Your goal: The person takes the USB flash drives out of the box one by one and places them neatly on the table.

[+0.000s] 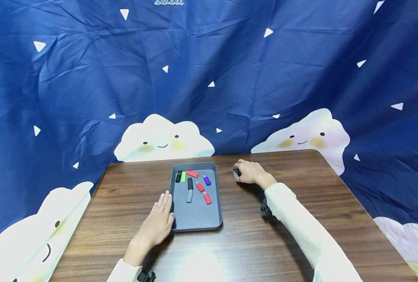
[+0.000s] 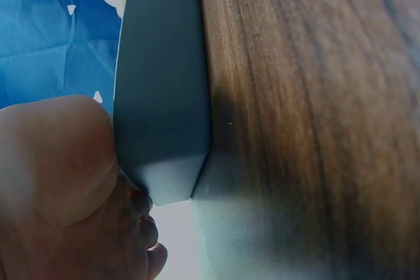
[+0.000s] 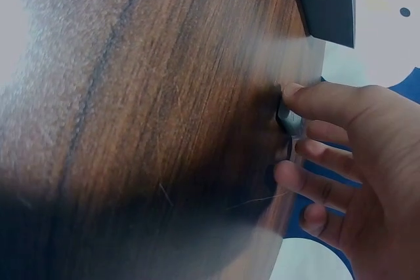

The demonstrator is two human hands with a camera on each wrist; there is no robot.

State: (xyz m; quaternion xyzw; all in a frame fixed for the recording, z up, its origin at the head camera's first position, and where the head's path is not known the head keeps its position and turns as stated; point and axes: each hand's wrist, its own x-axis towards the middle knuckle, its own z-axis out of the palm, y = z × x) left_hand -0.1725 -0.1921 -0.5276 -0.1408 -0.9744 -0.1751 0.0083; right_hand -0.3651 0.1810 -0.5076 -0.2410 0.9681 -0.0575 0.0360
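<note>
A grey tray (image 1: pixel 197 215) is sitting mid-table (image 1: pixel 300 188). The left hand (image 1: pixel 158 224) is lying flat, fingers relaxed, against the tray's left side. Right of the tray, the right hand (image 1: pixel 248 172) is pinching a small dark drive (image 1: pixel 235 173).

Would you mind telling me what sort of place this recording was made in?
Probably a makeshift indoor recording corner, not a workshop: a wooden table stands before a blue cloud-print cloth backdrop, and a grey tray holds small coloured flash drives.
</note>
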